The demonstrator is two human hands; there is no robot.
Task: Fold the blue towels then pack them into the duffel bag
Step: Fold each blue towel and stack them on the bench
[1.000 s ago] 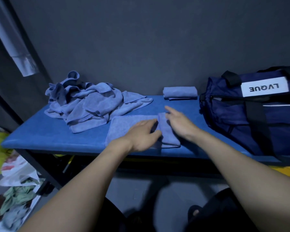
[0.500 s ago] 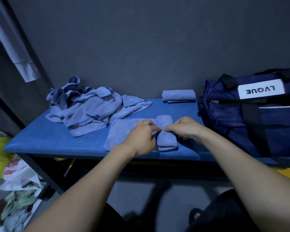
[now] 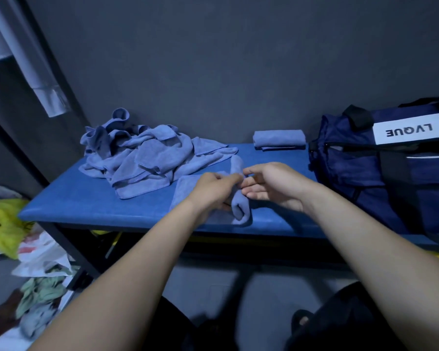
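Half-rolled blue terry towel (image 3: 240,207) at table's six o'clock: left hand (image 3: 213,190) pinches it, right hand (image 3: 269,184) relaxed; roll tight, edges aligned.

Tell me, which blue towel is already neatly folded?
The folded towel at the bench's back, beside the duffel bag; the others lie heaped or half-rolled.

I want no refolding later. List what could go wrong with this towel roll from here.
1. The half-rolled towel lies close to the bench's front edge; it could slide off.
2. The left hand pinches it while the right hand looks open, so the roll may loosen.
3. The unfolded pile sits close by and could snag.
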